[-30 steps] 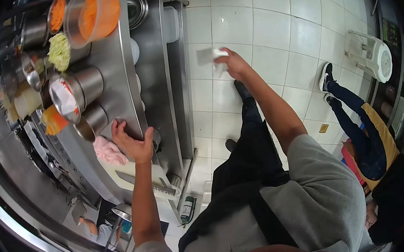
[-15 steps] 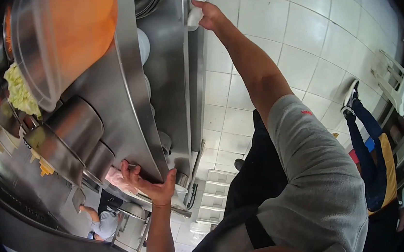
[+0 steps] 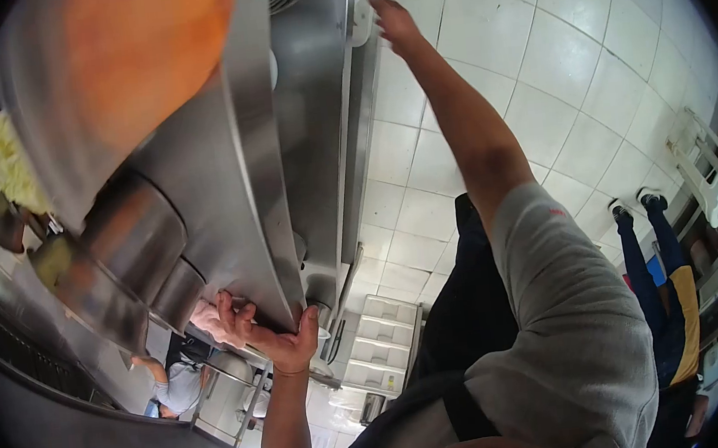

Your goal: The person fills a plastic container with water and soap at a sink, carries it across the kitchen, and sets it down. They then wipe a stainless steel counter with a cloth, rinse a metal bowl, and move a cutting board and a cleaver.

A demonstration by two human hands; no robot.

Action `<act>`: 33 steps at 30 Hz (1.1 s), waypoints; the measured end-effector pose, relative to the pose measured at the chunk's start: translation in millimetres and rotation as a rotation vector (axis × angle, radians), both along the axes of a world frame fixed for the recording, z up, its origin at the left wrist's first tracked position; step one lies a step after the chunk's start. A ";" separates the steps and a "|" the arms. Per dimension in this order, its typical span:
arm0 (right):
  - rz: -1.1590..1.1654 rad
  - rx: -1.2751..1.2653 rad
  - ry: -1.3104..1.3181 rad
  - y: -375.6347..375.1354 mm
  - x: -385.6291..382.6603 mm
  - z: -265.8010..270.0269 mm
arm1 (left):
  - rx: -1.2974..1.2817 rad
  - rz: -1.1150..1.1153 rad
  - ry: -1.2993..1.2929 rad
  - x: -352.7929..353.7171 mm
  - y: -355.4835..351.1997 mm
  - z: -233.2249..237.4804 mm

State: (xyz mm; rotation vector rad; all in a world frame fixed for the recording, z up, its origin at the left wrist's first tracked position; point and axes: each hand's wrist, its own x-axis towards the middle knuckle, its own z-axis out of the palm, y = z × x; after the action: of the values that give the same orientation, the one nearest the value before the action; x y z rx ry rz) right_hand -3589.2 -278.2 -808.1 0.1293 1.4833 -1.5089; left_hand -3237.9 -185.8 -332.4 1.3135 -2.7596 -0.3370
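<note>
My left hand rests at the edge of the steel counter, fingers spread and thumb out to the side. A pink, soft-looking thing lies right beside its fingertips. My right arm stretches far out towards the lower steel shelf. At its end my right hand, a little blurred, has its fingers extended close to a white translucent container at the shelf's outer side. Nothing shows in that hand.
A large clear container of orange contents stands on the counter near shredded pale-green vegetable and steel pans. A white crate is on the tiled floor. Two other people are nearby.
My right hand has drawn slightly away from the white container it was touching. My left hand stays at the counter edge. The view has shifted, and the person at right has moved their feet.
</note>
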 end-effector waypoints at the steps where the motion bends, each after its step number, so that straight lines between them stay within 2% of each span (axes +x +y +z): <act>1: 0.081 0.031 -0.088 38.8 0.0 -7.6 | 0.010 0.003 0.016 -2.4 0.1 1.0; 2: 0.065 0.097 -0.169 80.3 7.3 -3.2 | 0.019 0.001 0.028 -5.3 -0.7 3.2; 3: 0.099 0.183 -0.140 126.8 17.8 -9.6 | 0.010 0.012 0.040 -5.2 -1.1 3.2; 4: 0.183 0.197 -0.122 186.3 31.2 -50.0 | 0.027 0.012 0.067 -2.9 -0.6 2.2; 5: 0.175 0.312 -0.155 239.1 43.1 -36.8 | 0.038 0.020 0.091 0.0 0.4 2.0; 6: 0.286 0.347 -0.127 311.9 56.7 -70.0 | 0.028 0.035 0.139 -0.8 0.8 0.2; 8: 0.161 0.562 -0.245 409.2 78.6 -26.7 | 0.007 0.079 0.177 -5.0 -0.7 1.3; 10: 0.421 0.674 -0.191 540.6 102.1 -63.6 | -0.034 0.092 0.143 -8.4 -3.8 10.8; 11: 0.621 0.906 -0.251 541.3 88.9 -12.1 | -0.029 0.122 0.167 -4.8 -2.5 11.0; 12: 0.795 0.798 -0.286 583.4 83.2 -30.7 | -0.042 0.124 0.182 -1.9 -2.1 14.0; 13: 0.782 0.938 -0.340 554.3 79.3 46.2 | -0.039 0.119 0.207 1.2 -0.5 17.6; 16: 0.775 0.981 -0.273 523.4 75.8 101.2 | -0.071 0.149 0.258 10.5 7.3 26.1; 23: 0.772 0.530 0.007 382.9 39.3 180.2 | -0.065 0.147 0.323 26.3 18.7 31.7; 27: 0.818 0.302 0.130 332.5 56.5 288.0 | -0.022 0.163 0.366 25.4 35.7 45.2; 28: 0.847 0.271 0.183 330.4 63.4 315.3 | -0.046 0.177 0.509 26.6 54.5 62.4; 29: 0.838 0.282 0.210 332.3 70.8 342.5 | -0.044 0.172 0.538 35.7 74.5 80.3; 31: 0.898 0.249 0.314 338.1 95.7 388.8 | 0.281 0.140 0.730 71.8 127.1 108.8; 33: 0.888 0.261 0.335 348.1 126.0 418.5 | 0.473 0.096 0.778 123.4 183.0 128.2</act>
State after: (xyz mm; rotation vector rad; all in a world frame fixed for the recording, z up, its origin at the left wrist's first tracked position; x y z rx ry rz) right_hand -3463.2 69.9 -389.6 -0.5866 1.6685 -0.6302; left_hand -3114.4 -2.8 -204.1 1.0513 -2.0099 -1.2416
